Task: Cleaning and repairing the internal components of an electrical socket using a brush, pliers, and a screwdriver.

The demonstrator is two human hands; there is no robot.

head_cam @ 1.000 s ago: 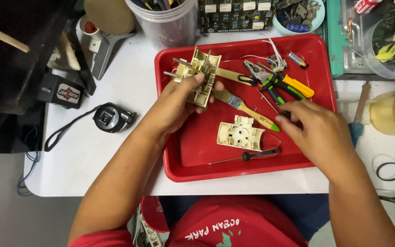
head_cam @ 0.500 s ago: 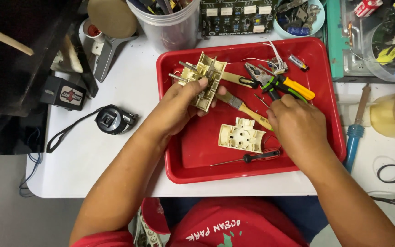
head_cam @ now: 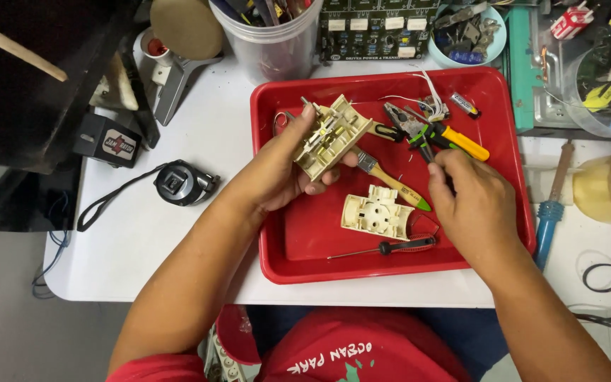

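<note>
My left hand holds a cream plastic socket body with metal contacts above the red tray. My right hand closes on the green-and-black handles of a pair of pliers lying in the tray's upper right. A matching cream cover lies face up in the tray's middle. A small paintbrush with a wooden handle rests between the two cream parts. A thin red-handled screwdriver lies near the tray's front edge.
A yellow-handled tool, loose white wires and a small battery sit at the tray's back. A tape measure lies left of the tray. A clear tub of tools, a circuit board and a blue-handled soldering iron stand around.
My right hand has moved up from the tray's lower right to the plier handles and closed on them. My left hand still holds the socket body, now tilted.
</note>
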